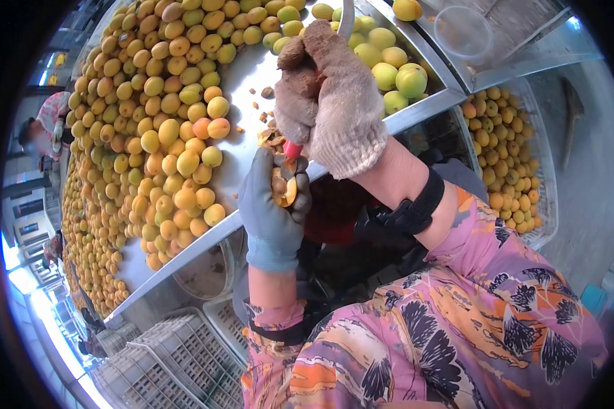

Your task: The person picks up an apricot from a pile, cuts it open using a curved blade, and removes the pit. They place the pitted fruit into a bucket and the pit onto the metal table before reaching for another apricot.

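Note:
My left hand (271,211), in a grey glove with a blue cuff, is closed around a cut-open apricot (284,187) whose inside and brown pit show. Just above it, my right hand (334,99), in a soiled whitish cotton glove, is curled shut on a small red-handled tool (292,150). The red end sticks out of the fist close to the apricot; the tool's blade or tip is hidden. Pits and bits of flesh (271,136) lie on the metal table (242,102) beside my hands.
Whole apricots (177,136) heap the table to the left. Greener ones (389,68) sit behind my right hand, near a clear plastic bowl (462,33). A crate of apricots (501,157) stands on the floor at right, stacked crates (164,361) at lower left. Another person (51,126) works far left.

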A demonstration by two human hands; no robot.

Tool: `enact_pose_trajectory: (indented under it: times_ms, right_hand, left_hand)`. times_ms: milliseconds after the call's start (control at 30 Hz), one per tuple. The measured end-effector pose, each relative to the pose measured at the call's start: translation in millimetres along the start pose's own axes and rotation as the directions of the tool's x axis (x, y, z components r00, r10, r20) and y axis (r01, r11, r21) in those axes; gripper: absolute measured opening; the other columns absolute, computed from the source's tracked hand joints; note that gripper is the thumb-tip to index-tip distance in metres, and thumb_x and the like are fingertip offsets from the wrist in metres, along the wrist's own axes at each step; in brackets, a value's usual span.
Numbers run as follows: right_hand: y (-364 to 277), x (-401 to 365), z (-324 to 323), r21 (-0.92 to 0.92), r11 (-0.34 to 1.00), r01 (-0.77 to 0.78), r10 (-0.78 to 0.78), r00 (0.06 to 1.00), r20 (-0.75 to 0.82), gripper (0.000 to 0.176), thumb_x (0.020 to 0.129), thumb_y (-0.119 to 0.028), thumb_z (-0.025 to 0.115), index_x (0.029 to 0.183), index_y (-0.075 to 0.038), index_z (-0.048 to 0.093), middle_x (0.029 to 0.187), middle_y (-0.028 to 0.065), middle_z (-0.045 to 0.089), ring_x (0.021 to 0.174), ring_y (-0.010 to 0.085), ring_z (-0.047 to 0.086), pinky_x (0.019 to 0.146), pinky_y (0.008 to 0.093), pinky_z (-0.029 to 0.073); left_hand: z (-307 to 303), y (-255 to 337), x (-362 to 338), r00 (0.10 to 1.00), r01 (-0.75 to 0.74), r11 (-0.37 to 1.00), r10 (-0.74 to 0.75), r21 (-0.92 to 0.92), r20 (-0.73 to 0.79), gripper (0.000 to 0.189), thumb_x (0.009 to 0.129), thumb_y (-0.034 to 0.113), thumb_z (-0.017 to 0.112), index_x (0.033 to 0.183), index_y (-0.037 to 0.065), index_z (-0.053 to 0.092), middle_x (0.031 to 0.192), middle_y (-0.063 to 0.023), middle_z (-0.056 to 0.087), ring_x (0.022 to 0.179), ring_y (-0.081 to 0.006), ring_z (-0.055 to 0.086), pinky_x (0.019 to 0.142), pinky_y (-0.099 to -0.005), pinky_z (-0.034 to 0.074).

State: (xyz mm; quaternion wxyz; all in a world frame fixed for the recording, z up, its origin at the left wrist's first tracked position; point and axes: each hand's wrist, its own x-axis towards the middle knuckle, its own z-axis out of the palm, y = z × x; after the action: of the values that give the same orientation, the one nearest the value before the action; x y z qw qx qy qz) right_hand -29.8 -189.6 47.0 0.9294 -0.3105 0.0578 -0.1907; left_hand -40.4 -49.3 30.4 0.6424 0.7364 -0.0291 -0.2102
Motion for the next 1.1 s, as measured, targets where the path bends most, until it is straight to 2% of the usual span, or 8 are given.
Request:
enact_pose_trajectory:
  times_ms: [33,267,367,433,567,667,733,1100]
  right_hand:
    - [-1.0,1.2,-1.5,0.116,0.989,-0.092,0.093,0.996,-0.009,0.036,0.096,-0.044,0.053,0.084,-0.011,0.056,0.052,-0.003,0.036,0.039,0.0112,0.031,0.038,0.0274,0.027]
    - [12.4,7.3,-5.3,0.403,0.884,-0.237,0.283,0.958,-0.056,0.036,0.096,-0.043,0.054,0.08,-0.011,0.052,0.053,-0.005,0.032,0.038,0.0116,0.03,0.037,0.0286,0.026]
    - [12.4,4.4,-0.5,0.398,0.887,-0.235,0.293,0.952,-0.091,0.033,0.096,-0.039,0.055,0.082,-0.01,0.053,0.053,-0.0047,0.033,0.038,0.0112,0.03,0.037,0.0286,0.026]
    - [13.5,4.3,-0.6,0.366,0.902,-0.231,0.284,0.953,-0.1,0.031,0.096,-0.036,0.056,0.084,-0.008,0.054,0.053,-0.0045,0.035,0.039,0.0107,0.031,0.037,0.0286,0.027]
    - [10.3,-7.7,10.0,-0.346,0.891,-0.294,0.295,0.954,-0.052,0.021,0.092,-0.021,0.06,0.101,-0.003,0.062,0.064,0.0013,0.055,0.049,0.0077,0.051,0.045,0.0253,0.041]
    - [28.0,-22.8,6.9,-0.869,0.463,0.176,0.223,0.925,0.306,0.022,0.088,-0.02,0.062,0.106,-0.007,0.064,0.076,0.0111,0.064,0.069,0.0221,0.064,0.063,0.0318,0.051]
    - [30.6,-28.7,7.2,-0.894,0.24,0.38,0.206,0.88,0.429,0.026,0.083,-0.018,0.065,0.108,-0.009,0.062,0.089,0.0171,0.065,0.084,0.0382,0.063,0.074,0.042,0.052]
    - [23.3,-22.0,0.8,-0.877,0.085,0.473,0.303,0.826,0.475,0.019,0.08,-0.015,0.064,0.095,-0.005,0.061,0.087,0.017,0.063,0.087,0.0369,0.063,0.075,0.0444,0.051]
  left_hand:
    - [3.9,5.3,-1.0,0.945,0.304,0.778,-0.321,-0.55,0.067,0.037,0.1,0.038,0.045,0.086,0.005,0.053,0.06,-0.0031,0.052,0.039,-0.0079,0.041,0.032,-0.0185,0.027]
    - [-14.5,0.2,6.3,0.872,0.488,0.55,-0.282,-0.678,0.399,0.033,0.099,0.034,0.047,0.085,0.004,0.053,0.062,-0.0018,0.052,0.041,-0.0072,0.042,0.032,-0.0189,0.028]
    - [-15.3,0.6,11.0,0.911,0.404,0.543,-0.307,-0.736,0.274,0.029,0.098,0.03,0.051,0.089,0.003,0.056,0.068,-0.0035,0.055,0.046,-0.0076,0.045,0.034,-0.0187,0.032]
    - [-5.1,12.0,9.1,0.954,0.066,0.845,-0.209,-0.53,-0.215,0.026,0.096,0.029,0.057,0.096,0.002,0.057,0.075,-0.0055,0.057,0.052,-0.0094,0.05,0.039,-0.0184,0.036]
    - [-32.4,-3.7,24.9,0.975,0.101,0.755,-0.204,-0.648,-0.086,0.029,0.097,0.033,0.057,0.097,0.005,0.058,0.077,-0.0039,0.059,0.058,-0.01,0.055,0.047,-0.0197,0.045]
    - [-27.4,-14.3,32.4,0.985,-0.042,0.753,-0.08,-0.656,-0.155,0.034,0.099,0.036,0.051,0.105,0.003,0.056,0.093,-0.0072,0.061,0.081,-0.0159,0.062,0.07,-0.0274,0.054]
    - [-32.8,-16.8,31.8,0.997,-0.025,0.759,-0.029,-0.65,-0.072,0.033,0.103,0.033,0.04,0.113,0.003,0.052,0.109,-0.0094,0.06,0.106,-0.0206,0.059,0.095,-0.036,0.049]
    - [-21.9,-10.4,25.2,0.99,0.091,0.722,-0.143,-0.686,-0.019,0.029,0.103,0.019,0.034,0.123,0.003,0.048,0.118,-0.0114,0.058,0.109,-0.0224,0.059,0.096,-0.0363,0.049]
